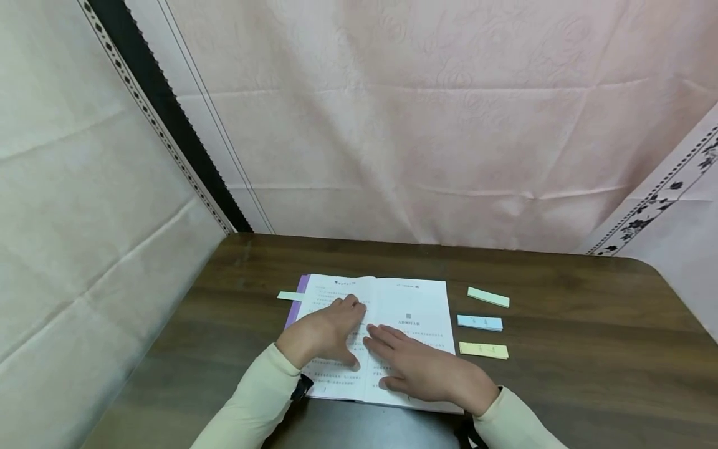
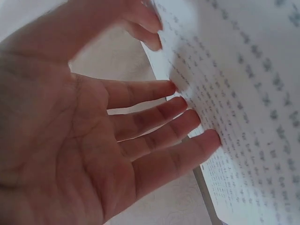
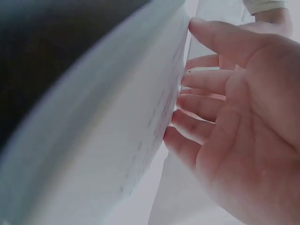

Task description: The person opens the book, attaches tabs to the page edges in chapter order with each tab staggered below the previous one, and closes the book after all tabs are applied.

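Note:
An open book [image 1: 412,305] with printed white pages and a purple cover edge lies on the table. My left hand [image 1: 326,330] is over the left page, its fingers fairly straight and the fingertips at the paper. In the left wrist view the fingers [image 2: 159,154] reach to the printed lines. My right hand [image 1: 423,368] rests on the right page near the centre fold, fingers extended toward the fold. The right wrist view shows its fingertips [image 3: 171,133] against the page. A pale green sticky strip [image 1: 290,296] juts out from the book's left edge.
Right of the book lie a green strip pad [image 1: 488,297], a blue one [image 1: 479,322] and a yellow one [image 1: 483,350] on the brown wooden table [image 1: 578,312]. Pale cloth [image 1: 392,125] hangs behind the table, and more cloth [image 1: 84,249] hangs on the left.

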Demonstrator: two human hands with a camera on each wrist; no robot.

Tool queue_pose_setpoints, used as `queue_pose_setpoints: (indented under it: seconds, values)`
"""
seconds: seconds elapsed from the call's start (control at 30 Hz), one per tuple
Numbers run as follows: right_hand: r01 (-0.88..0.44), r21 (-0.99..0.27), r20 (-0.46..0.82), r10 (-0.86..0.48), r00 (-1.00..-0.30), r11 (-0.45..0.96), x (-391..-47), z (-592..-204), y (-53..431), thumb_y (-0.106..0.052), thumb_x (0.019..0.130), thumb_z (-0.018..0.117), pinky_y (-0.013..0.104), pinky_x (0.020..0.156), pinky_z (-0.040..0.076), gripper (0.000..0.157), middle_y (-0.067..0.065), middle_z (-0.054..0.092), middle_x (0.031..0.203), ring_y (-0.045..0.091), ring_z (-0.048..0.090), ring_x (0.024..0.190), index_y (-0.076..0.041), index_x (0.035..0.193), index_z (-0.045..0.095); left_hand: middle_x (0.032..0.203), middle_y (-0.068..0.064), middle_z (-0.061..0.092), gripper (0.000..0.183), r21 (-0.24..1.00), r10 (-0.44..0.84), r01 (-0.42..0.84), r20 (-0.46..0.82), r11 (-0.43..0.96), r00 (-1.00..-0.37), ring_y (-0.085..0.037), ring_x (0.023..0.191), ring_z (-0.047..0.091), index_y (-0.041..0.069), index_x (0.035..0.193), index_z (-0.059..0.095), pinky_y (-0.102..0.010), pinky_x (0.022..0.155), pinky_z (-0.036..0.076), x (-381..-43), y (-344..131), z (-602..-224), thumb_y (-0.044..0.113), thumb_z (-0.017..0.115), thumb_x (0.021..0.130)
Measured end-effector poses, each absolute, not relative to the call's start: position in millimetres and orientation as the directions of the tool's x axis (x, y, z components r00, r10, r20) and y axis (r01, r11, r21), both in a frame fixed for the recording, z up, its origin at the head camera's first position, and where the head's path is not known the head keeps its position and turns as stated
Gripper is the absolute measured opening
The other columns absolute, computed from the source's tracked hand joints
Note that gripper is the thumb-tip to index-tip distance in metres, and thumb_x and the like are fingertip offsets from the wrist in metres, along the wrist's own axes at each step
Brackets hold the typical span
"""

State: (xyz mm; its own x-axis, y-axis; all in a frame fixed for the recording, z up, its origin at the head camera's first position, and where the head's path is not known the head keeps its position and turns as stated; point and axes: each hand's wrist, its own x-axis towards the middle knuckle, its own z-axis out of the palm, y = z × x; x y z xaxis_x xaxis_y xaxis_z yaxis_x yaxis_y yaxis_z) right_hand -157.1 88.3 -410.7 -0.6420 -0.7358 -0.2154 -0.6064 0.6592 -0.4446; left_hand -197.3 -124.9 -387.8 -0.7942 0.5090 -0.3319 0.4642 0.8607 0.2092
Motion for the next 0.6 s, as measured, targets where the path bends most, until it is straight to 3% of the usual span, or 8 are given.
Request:
queue_pose_setpoints:
  seconds: [0.17, 0.4, 0.53, 0.6]
  values:
    - [-0.603, -0.435, -0.193, -0.723, -0.664, 0.669, -157, -408, 92, -0.028, 0.104, 0.069, 0.048, 0.122, 0.037, 0.065, 0.010, 0.033, 0.170, 0.026, 0.032, 0.157, -0.007, 0.160, 0.044, 0.149, -0.010, 0.053, 0.103, 0.219, 0.505, 0.457, -0.313, 0.862, -0.804, -0.025, 0.132, 0.053, 0.005, 0.153, 0.050, -0.040, 0.112, 0.049, -197, -125, -392, 0.045, 0.099, 0.071]
    - [-0.563, -0.431, -0.150, -0.671, -0.726, 0.705, -159, -400, 102, -0.023, 0.098, 0.077, 0.051, 0.115, 0.044, 0.058, 0.018, 0.050, 0.155, 0.036, 0.046, 0.146, -0.001, 0.148, 0.057, 0.150, -0.011, 0.052, 0.110, 0.190, 0.492, 0.455, -0.291, 0.870, -0.820, -0.026, 0.127, 0.053, 0.005, 0.156, 0.048, -0.041, 0.110, 0.051, -195, -122, -397, 0.056, 0.095, 0.071]
    - [-0.502, -0.426, -0.153, -0.607, -0.780, 0.752, -166, -391, 115, -0.019, 0.095, 0.080, 0.049, 0.103, 0.053, 0.050, 0.016, 0.060, 0.139, 0.030, 0.060, 0.126, -0.001, 0.139, 0.065, 0.142, -0.016, 0.057, 0.106, 0.110, 0.491, 0.479, -0.217, 0.871, -0.844, -0.029, 0.117, 0.058, 0.002, 0.153, 0.050, -0.043, 0.098, 0.057, -193, -113, -403, 0.069, 0.084, 0.078]
    - [-0.468, -0.413, -0.165, -0.569, -0.806, 0.781, -172, -387, 122, -0.018, 0.094, 0.082, 0.046, 0.095, 0.057, 0.044, 0.012, 0.065, 0.129, 0.025, 0.064, 0.110, -0.003, 0.133, 0.069, 0.138, -0.015, 0.059, 0.101, 0.075, 0.481, 0.475, -0.183, 0.877, -0.858, -0.029, 0.112, 0.059, 0.005, 0.152, 0.053, -0.044, 0.092, 0.059, -193, -109, -406, 0.071, 0.080, 0.081]
